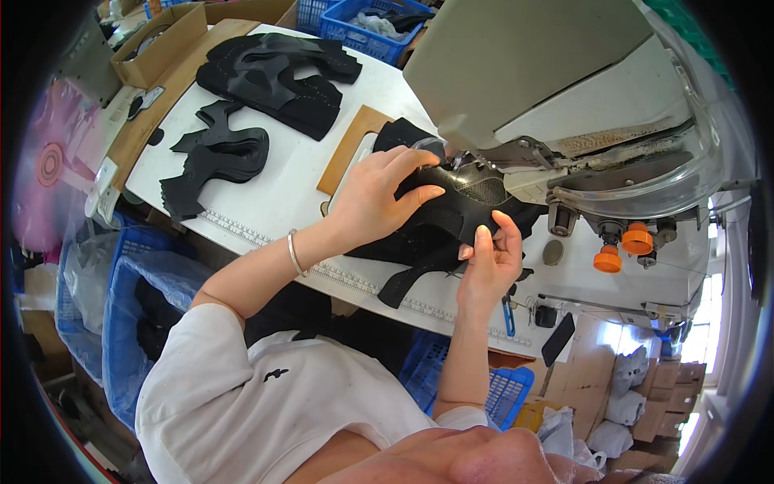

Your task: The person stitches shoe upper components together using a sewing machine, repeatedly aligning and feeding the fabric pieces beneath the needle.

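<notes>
Holding apparently dark scraps (155, 316), a blue bin (121, 359) stands left of hands (379, 194).

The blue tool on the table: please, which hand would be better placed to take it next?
Likely the right hand: it is nearer the blue tool, while the left hand is farther off.

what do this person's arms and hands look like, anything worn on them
Both hands are ungloved: the left hand and the right hand. A thin, rounded silver-coloured bangle circles the left wrist; none shows on the right. The forearms are uncovered, below a white short left sleeve and a white right sleeve.
</notes>
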Action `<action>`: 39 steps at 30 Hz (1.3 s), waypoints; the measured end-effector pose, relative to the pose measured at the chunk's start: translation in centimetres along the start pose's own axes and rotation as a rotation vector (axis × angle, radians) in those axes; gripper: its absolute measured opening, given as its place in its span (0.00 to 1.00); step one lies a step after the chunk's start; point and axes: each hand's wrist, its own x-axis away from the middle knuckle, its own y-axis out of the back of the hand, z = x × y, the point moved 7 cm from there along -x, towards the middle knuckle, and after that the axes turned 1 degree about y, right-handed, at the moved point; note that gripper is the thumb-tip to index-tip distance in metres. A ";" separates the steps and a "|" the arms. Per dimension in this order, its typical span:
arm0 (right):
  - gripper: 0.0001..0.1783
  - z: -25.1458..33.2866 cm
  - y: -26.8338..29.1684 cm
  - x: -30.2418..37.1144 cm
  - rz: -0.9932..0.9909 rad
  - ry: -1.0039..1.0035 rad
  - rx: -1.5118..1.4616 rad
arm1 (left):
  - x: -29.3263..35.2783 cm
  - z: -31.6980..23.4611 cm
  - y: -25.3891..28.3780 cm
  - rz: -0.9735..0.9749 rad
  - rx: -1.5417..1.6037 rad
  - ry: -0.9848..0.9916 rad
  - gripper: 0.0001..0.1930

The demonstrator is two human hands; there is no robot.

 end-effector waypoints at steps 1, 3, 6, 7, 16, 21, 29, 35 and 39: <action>0.14 0.0 0.1 -0.1 0.000 0.000 0.000 | 0.0 -0.4 0.4 -0.054 -0.096 -0.077 0.17; 0.14 -0.1 0.1 -0.2 0.025 -0.003 -0.010 | -0.1 -0.8 0.9 -0.108 -0.192 -0.154 0.18; 0.15 0.0 0.1 -0.3 0.035 0.001 -0.006 | 0.5 -2.9 1.2 -0.212 -0.424 -0.460 0.16; 0.15 0.1 0.1 -0.4 0.034 0.002 -0.007 | 1.1 -3.8 0.3 -0.130 -0.518 -0.619 0.17; 0.16 0.2 0.6 -1.6 0.032 -0.030 0.004 | 3.4 -8.2 -5.0 0.174 -0.916 -0.784 0.19; 0.17 0.6 0.6 -1.5 0.018 -0.005 0.072 | 3.6 -8.5 -7.4 0.046 -1.169 -0.870 0.18; 0.18 0.7 1.1 -2.3 0.082 -0.113 0.154 | 3.5 -8.9 -7.7 0.023 -1.199 -0.872 0.19; 0.09 3.8 0.8 -5.1 0.171 -0.098 0.920 | 3.3 -8.4 -7.5 0.026 -1.225 -0.878 0.18; 0.11 3.4 2.7 -8.8 0.164 0.542 1.210 | 3.3 -8.4 -7.2 0.042 -1.202 -0.939 0.18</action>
